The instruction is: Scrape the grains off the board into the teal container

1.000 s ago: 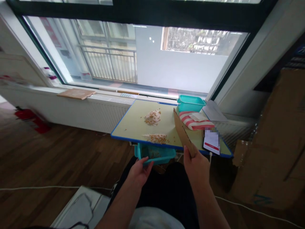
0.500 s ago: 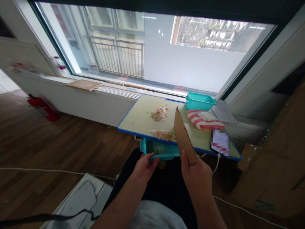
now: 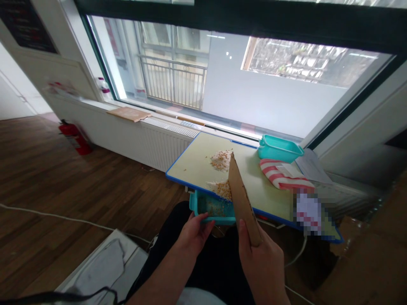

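My right hand (image 3: pixel 262 258) grips a brown cardboard strip (image 3: pixel 241 198) held on edge over the small table (image 3: pixel 193 167), its far end beside a pile of grains and white powder (image 3: pixel 221 189) at the table's near edge. A second pile (image 3: pixel 221 159) lies further back. My left hand (image 3: pixel 193 232) holds a teal tray (image 3: pixel 211 208) just under that near edge; the tray has grains in it.
A second teal tray (image 3: pixel 278 148), a red-and-white striped cloth (image 3: pixel 284 177) and a phone (image 3: pixel 310 212) sit on the table's right side. A radiator and window sill run behind. A fire extinguisher (image 3: pixel 74 137) stands at the left. Cardboard boxes (image 3: pixel 372 262) stand at the right.
The cardboard strip has swept left across the table, up against the near grain pile. The view has shifted left. My left hand has kept the tray under the edge.
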Demonstrator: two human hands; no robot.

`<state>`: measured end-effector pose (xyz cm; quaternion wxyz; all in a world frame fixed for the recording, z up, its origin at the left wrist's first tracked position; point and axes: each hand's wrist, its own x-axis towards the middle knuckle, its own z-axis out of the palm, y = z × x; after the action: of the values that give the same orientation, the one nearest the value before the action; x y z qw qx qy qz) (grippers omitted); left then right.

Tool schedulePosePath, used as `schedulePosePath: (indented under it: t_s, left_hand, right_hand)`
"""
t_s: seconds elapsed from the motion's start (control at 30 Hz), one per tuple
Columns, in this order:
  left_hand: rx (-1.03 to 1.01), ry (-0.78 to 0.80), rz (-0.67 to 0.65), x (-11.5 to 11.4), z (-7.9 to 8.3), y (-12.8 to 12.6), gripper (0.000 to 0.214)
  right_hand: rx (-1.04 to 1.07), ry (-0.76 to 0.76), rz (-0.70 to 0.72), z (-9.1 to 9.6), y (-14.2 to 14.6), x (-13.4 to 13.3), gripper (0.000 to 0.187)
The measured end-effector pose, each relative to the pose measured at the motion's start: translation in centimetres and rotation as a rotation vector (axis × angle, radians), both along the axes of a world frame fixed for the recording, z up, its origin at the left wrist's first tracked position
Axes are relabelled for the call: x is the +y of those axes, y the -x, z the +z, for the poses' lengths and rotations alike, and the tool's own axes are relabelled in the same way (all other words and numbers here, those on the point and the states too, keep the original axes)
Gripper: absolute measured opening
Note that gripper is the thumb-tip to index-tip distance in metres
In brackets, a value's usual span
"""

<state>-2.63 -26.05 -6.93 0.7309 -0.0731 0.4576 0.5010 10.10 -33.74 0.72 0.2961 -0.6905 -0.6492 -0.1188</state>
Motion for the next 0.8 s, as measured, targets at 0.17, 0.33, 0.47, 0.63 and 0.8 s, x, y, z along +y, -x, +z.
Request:
schedulePosePath:
  t_s: [0.17, 0.33, 0.47, 0.63, 0.8]
  left_hand:
    - [-0.020, 0.001, 0.039, 0.0, 0.1, 0.3, 0.041]
    - [-0.021, -0.009, 0.054, 0.2, 0.0, 0.8, 0.041]
    - [-0.001, -0.003, 0.062, 0.3, -0.1, 1.4, 0.041]
    - [0.015, 0.006, 0.054, 0.6, 0.1, 2.0, 0.038]
    - [0.023, -0.002, 0.074, 0.8, 0.1, 2.2, 0.034]
  right_hand:
    - [0.003, -0.048, 0.108, 0.0, 0.7, -0.1, 0.041]
    - [0.023, -0.059, 0.145, -0.5, 1.0, 0.0, 0.040]
    - [0.032, -0.018, 0.145, -1.6, 0.2, -0.5, 0.034]
    - [0.169, 0.011, 0.094, 0.1, -1.7, 0.3, 0.031]
    - [0.276, -0.016, 0.060, 4.1, -4.3, 5.5, 0.037]
